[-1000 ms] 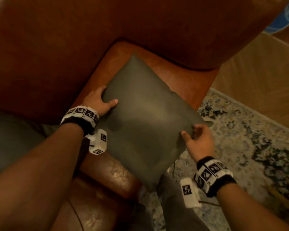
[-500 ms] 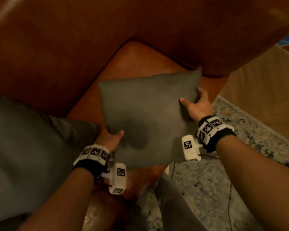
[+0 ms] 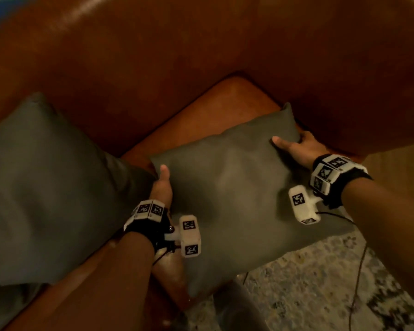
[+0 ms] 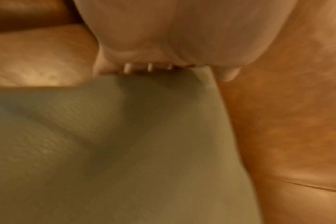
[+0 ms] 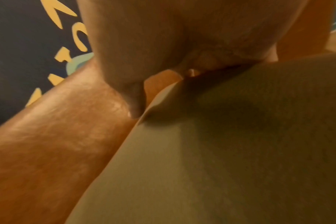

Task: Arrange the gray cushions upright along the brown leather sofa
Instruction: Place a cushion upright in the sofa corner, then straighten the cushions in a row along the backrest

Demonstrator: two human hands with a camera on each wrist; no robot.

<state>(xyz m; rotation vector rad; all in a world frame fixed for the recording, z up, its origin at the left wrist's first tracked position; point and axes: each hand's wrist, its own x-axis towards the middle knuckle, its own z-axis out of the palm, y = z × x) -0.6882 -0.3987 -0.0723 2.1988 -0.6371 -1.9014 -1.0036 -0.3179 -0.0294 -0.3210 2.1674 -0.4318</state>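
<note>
A gray cushion (image 3: 230,199) is held above the seat of the brown leather sofa (image 3: 201,56), near the armrest corner. My left hand (image 3: 161,185) grips its left edge, thumb on the front face. My right hand (image 3: 294,145) grips its upper right corner, thumb on top and fingers behind. In the left wrist view the left hand (image 4: 163,66) curls over the cushion (image 4: 125,151). In the right wrist view the right hand (image 5: 163,78) pinches the cushion (image 5: 220,151) edge. A second gray cushion (image 3: 41,187) leans against the backrest at the left.
The seat pad (image 3: 213,111) shows behind the held cushion. A patterned rug (image 3: 320,283) covers the floor at the lower right, with a thin cable (image 3: 359,271) across it. Wooden floor (image 3: 397,168) shows at the right edge.
The held cushion has been turned and carried rightward toward the armrest corner. My left hand has shifted to its left edge, my right to its upper right corner. The view panned left, showing more of the second cushion.
</note>
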